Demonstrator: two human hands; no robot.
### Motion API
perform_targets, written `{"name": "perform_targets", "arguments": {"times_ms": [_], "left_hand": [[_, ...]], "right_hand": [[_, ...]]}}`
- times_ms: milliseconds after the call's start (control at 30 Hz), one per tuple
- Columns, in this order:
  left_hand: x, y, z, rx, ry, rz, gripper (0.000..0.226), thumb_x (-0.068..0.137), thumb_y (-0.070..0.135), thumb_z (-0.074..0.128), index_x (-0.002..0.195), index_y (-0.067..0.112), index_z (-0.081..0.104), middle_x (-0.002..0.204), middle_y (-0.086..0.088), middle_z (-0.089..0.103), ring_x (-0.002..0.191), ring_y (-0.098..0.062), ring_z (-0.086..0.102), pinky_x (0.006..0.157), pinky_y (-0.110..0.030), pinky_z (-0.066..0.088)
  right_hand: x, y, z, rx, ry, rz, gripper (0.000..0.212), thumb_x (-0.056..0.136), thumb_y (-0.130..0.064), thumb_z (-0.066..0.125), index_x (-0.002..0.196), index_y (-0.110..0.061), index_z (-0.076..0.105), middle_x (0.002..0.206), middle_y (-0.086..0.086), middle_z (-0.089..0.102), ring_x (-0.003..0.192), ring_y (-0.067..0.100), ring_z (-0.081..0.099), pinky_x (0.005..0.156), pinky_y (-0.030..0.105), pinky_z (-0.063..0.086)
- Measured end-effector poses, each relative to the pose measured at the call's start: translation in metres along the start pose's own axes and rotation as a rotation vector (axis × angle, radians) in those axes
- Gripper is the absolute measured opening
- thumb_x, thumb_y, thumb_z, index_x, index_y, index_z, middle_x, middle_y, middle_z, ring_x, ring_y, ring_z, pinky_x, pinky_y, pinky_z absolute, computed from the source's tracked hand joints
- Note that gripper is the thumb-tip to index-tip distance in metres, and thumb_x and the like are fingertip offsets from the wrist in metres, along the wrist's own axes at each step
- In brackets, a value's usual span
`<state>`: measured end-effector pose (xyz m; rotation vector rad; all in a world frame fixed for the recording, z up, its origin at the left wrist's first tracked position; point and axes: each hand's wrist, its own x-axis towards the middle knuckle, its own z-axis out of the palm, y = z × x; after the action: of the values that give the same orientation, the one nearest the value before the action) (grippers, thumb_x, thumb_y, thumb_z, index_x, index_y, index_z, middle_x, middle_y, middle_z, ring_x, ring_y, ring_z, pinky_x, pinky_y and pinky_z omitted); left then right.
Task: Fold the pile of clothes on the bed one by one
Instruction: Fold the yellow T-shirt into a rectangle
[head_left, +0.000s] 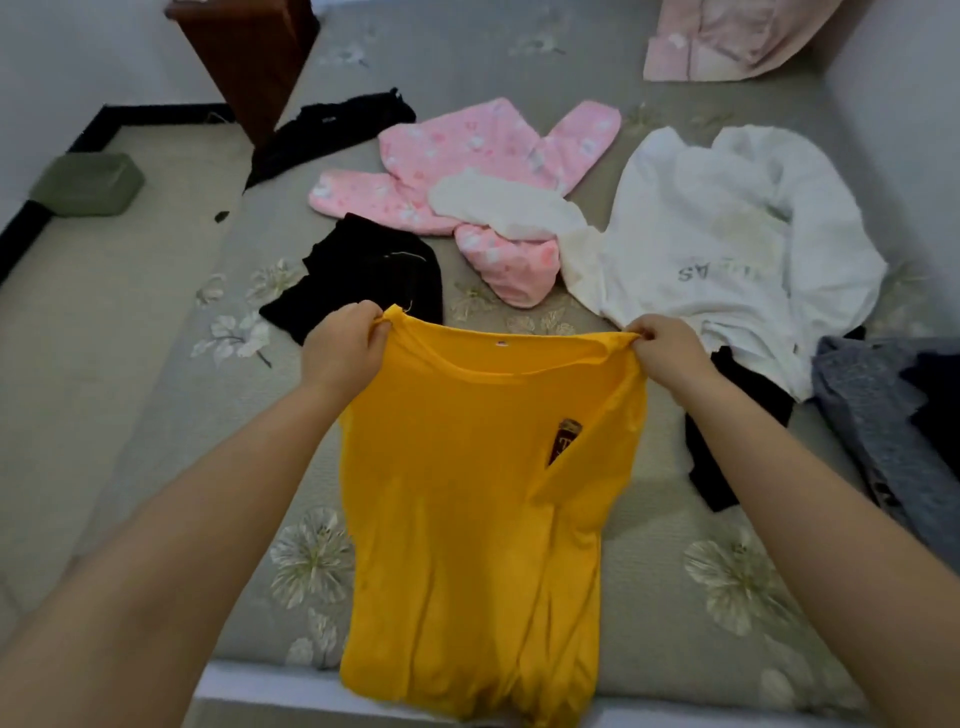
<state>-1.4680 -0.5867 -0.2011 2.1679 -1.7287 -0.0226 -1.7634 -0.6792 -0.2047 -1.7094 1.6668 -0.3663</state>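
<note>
A yellow T-shirt (467, 519) hangs spread in front of me over the near part of the bed (727, 571). My left hand (345, 345) pinches its left shoulder and my right hand (665, 351) pinches its right shoulder. The shirt's hem drapes past the bed's front edge. A dark red badge shows in a fold on its chest. Beyond it lie unfolded clothes: a black garment (363, 275), pink patterned pyjamas (493, 156), a white sweatshirt with grey letters (727, 249) and a grey garment (883, 415).
Another black garment (332, 130) lies at the far left of the bed by a brown wooden cabinet (244, 52). A pink pillow (727, 41) sits at the far right. A green cushion (88, 184) rests on the floor at left. A wall runs along the right.
</note>
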Motion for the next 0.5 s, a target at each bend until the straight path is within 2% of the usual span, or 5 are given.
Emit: {"name": "perform_targets", "arguments": {"times_ms": [133, 233, 333, 433, 500], "left_hand": [[0.025, -0.008, 0.033, 0.000, -0.016, 0.011, 0.021, 0.094, 0.015, 0.047, 0.088, -0.002, 0.058, 0.074, -0.014, 0.053, 0.070, -0.028, 0.049, 0.056, -0.031, 0.028], [0.043, -0.019, 0.050, 0.002, -0.015, 0.031, 0.021, 0.093, 0.014, 0.048, 0.091, -0.003, 0.059, 0.077, -0.018, 0.057, 0.069, -0.026, 0.047, 0.056, -0.030, 0.027], [0.060, -0.030, 0.069, 0.003, -0.061, 0.139, 0.027, 0.090, 0.017, 0.047, 0.086, -0.005, 0.062, 0.074, -0.020, 0.060, 0.069, -0.033, 0.055, 0.053, -0.032, 0.034], [0.079, -0.040, 0.095, -0.016, -0.122, 0.211, 0.029, 0.086, 0.017, 0.045, 0.081, -0.005, 0.063, 0.069, -0.020, 0.060, 0.065, -0.034, 0.057, 0.052, -0.036, 0.040], [0.097, -0.049, 0.118, -0.004, -0.137, 0.207, 0.029, 0.086, 0.018, 0.045, 0.081, -0.005, 0.063, 0.070, -0.020, 0.060, 0.066, -0.034, 0.057, 0.053, -0.038, 0.043]], "right_hand": [[0.042, 0.009, 0.009, 0.009, -0.045, 0.010, 0.028, 0.089, 0.004, 0.031, 0.100, -0.004, 0.056, 0.090, 0.010, 0.046, 0.078, 0.019, 0.040, 0.054, 0.029, 0.029], [0.064, 0.021, 0.007, 0.119, -0.357, -0.079, 0.023, 0.094, -0.003, 0.042, 0.082, -0.016, 0.056, 0.079, 0.000, 0.052, 0.070, 0.011, 0.047, 0.058, 0.023, 0.039], [0.085, 0.030, 0.003, 0.074, -0.582, -0.050, 0.014, 0.087, -0.015, 0.059, 0.083, -0.028, 0.058, 0.083, -0.011, 0.057, 0.073, 0.000, 0.052, 0.054, 0.004, 0.042], [0.119, 0.038, 0.014, -0.053, -0.589, -0.022, 0.017, 0.080, -0.020, 0.068, 0.090, -0.030, 0.058, 0.089, -0.015, 0.056, 0.082, 0.001, 0.051, 0.065, 0.012, 0.039], [0.145, 0.044, 0.028, -0.099, -0.528, 0.014, 0.021, 0.078, -0.022, 0.070, 0.096, -0.026, 0.060, 0.095, -0.009, 0.057, 0.092, 0.011, 0.052, 0.074, 0.020, 0.038]]}}
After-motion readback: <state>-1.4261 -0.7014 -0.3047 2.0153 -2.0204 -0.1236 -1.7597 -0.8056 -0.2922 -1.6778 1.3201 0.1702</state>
